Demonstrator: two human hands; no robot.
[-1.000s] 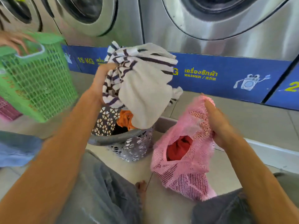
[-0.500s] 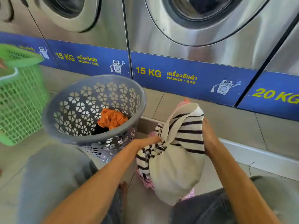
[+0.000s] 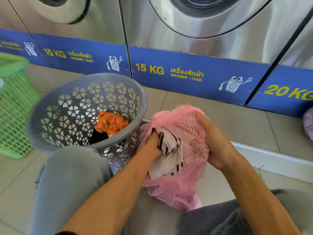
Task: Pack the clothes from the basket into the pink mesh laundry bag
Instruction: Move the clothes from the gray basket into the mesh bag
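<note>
Washers [image 3: 194,28] stand far behind. Your right hand [image 3: 215,143] clamps the bag [image 3: 184,126] mouth; your left hand [image 3: 152,143], fingers buried, grip unclear, should shove the striped top [image 3: 169,150] deeper.

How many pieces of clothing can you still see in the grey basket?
2: an orange garment on top, at the right side of the grey basket, and a black garment just below it. More could be hidden underneath them.
</note>
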